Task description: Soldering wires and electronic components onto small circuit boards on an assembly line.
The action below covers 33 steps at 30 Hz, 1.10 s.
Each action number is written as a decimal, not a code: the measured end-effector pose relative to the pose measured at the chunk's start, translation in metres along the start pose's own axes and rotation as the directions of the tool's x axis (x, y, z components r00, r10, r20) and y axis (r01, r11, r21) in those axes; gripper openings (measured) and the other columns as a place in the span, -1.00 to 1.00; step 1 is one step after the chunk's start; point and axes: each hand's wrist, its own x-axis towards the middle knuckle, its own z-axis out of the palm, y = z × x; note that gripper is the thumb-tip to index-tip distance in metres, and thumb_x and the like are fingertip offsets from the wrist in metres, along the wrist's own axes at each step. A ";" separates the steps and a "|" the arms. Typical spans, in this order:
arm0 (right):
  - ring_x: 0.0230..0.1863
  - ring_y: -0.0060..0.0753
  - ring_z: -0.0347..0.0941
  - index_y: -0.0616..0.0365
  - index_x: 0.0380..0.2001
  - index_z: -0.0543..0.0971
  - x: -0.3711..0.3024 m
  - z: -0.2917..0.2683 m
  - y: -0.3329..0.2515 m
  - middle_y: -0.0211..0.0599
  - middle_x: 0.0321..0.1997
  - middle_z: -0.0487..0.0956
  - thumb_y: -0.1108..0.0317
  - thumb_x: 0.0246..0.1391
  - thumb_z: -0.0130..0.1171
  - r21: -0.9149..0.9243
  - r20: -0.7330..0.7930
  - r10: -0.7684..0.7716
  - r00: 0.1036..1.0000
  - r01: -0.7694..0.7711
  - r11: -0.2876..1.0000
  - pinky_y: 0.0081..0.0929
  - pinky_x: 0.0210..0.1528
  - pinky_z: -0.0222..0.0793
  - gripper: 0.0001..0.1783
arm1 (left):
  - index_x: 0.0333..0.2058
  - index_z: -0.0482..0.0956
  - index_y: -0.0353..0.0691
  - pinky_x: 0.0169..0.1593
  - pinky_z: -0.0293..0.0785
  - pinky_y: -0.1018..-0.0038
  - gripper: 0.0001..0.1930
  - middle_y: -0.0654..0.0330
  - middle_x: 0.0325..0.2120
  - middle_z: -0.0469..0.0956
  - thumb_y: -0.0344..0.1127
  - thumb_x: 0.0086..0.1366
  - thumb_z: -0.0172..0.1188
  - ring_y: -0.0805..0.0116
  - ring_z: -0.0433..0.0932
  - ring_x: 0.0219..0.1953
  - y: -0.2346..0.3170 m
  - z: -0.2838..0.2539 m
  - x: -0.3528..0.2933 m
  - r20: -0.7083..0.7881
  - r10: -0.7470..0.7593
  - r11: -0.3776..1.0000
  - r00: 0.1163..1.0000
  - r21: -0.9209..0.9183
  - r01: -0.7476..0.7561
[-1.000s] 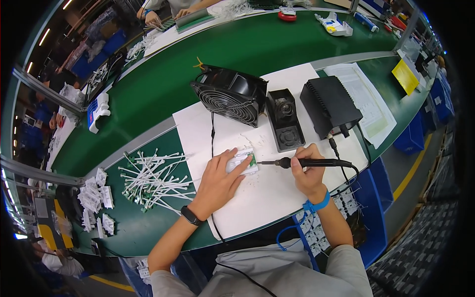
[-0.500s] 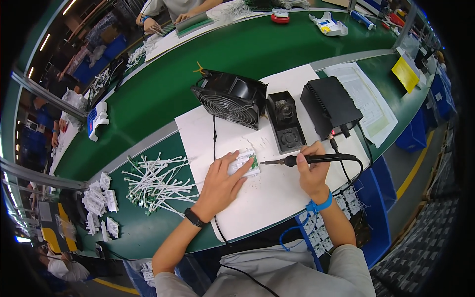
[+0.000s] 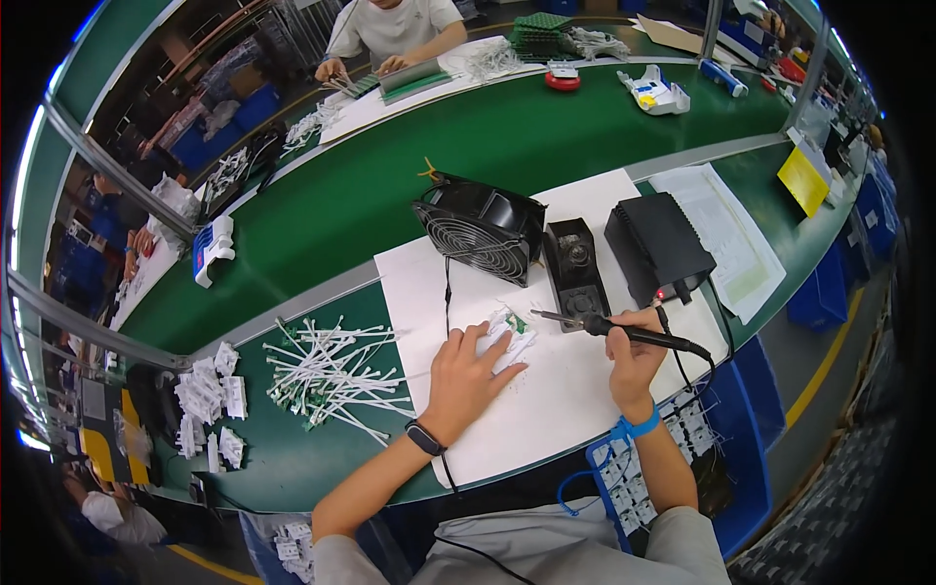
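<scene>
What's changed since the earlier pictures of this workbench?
The left hand has shifted the white housing slightly forward and to the right, and it looks turned. The right hand has swung the soldering iron, so it now points more forward. Nothing was picked up or let go. The camera's view tilted too; the black fan, black tray and white cable pile stayed put.

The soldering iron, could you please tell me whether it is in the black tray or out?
Out: the right hand holds the soldering iron, its tip over the white sheet.
</scene>
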 end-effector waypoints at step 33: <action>-0.57 -0.49 0.61 0.33 -0.36 0.48 -0.004 0.020 0.006 -0.16 -0.54 0.64 0.61 0.16 0.31 -0.423 0.367 -0.071 0.927 0.234 0.875 -0.64 -0.50 0.47 -0.84 | -0.10 0.68 -0.19 -0.20 0.48 0.37 -0.59 -0.05 0.11 0.55 -0.14 0.11 0.49 0.20 0.53 -0.22 0.003 0.011 -0.025 -0.169 0.045 0.999 0.985 0.038 -0.040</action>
